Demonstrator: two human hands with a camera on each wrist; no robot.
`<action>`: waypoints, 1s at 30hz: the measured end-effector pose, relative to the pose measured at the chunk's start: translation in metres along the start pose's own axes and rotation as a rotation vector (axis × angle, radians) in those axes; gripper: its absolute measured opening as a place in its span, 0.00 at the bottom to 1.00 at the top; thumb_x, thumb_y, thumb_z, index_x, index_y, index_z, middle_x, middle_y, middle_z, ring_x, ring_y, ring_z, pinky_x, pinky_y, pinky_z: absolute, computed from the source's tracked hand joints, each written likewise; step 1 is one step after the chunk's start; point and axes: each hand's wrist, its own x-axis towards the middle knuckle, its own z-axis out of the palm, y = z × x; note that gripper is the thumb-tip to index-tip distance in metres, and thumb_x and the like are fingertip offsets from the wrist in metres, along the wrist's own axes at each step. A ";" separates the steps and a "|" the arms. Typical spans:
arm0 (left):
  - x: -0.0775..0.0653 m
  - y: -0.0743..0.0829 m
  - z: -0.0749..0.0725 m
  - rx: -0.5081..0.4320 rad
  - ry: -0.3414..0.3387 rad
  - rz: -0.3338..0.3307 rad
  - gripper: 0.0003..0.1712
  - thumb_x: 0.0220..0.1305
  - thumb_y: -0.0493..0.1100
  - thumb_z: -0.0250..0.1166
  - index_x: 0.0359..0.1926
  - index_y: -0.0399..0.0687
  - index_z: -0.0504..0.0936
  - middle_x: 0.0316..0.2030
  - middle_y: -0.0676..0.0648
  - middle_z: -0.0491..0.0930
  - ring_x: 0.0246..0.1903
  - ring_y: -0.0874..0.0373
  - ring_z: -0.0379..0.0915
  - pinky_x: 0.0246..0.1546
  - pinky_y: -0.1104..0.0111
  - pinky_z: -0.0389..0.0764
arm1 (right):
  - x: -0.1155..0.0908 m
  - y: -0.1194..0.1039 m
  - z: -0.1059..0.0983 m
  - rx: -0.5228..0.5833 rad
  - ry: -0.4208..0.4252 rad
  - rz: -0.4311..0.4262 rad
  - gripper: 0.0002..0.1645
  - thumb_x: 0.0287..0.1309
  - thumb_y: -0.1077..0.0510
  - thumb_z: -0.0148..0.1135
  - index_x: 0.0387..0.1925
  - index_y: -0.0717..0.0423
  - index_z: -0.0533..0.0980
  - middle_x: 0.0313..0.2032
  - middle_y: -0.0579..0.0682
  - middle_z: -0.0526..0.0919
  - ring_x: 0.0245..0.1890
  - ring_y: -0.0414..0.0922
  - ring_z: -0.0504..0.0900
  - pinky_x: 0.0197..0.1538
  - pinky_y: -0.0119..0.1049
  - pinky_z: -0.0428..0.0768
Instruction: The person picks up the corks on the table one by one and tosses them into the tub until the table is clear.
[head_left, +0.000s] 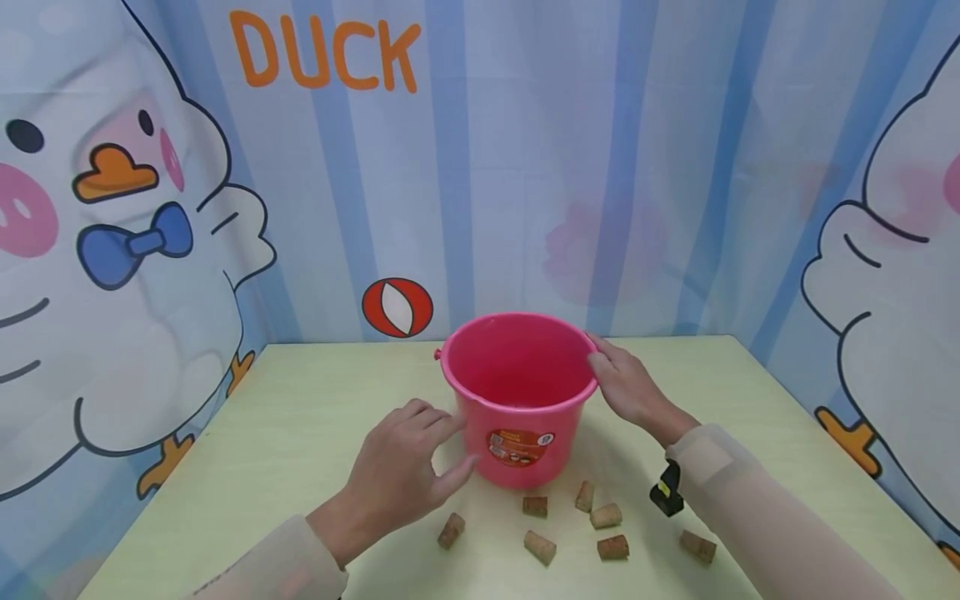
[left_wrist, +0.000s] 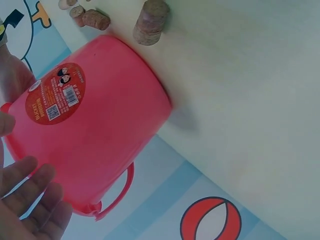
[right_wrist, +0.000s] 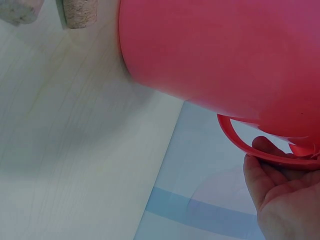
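A pink plastic bucket (head_left: 525,418) stands upright on the table, with a round orange label (left_wrist: 56,94) on its side. My right hand (head_left: 632,385) holds the bucket at the right of its rim. In the right wrist view, its fingers curl round the pink handle (right_wrist: 235,135), which hangs along the bucket's wall. My left hand (head_left: 401,467) is beside the bucket's left front, thumb and fingers spread apart, holding nothing. Several wine corks lie in front of the bucket, among them a darker cork (head_left: 613,547) and a paler cork (head_left: 540,547).
The pale yellow table (head_left: 337,375) ends at a blue striped curtain (head_left: 517,167) printed with ducks. One cork (head_left: 452,531) lies close to my left hand. Another cork (head_left: 697,546) is by my right forearm. A black strap (head_left: 666,490) hangs at my right wrist.
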 end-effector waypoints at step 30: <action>-0.016 -0.010 0.011 -0.072 -0.588 -0.072 0.31 0.57 0.64 0.73 0.57 0.54 0.87 0.51 0.57 0.86 0.49 0.58 0.80 0.52 0.59 0.84 | 0.001 0.002 0.001 0.023 -0.002 0.000 0.35 0.79 0.49 0.35 0.81 0.56 0.53 0.74 0.59 0.66 0.72 0.61 0.65 0.69 0.63 0.68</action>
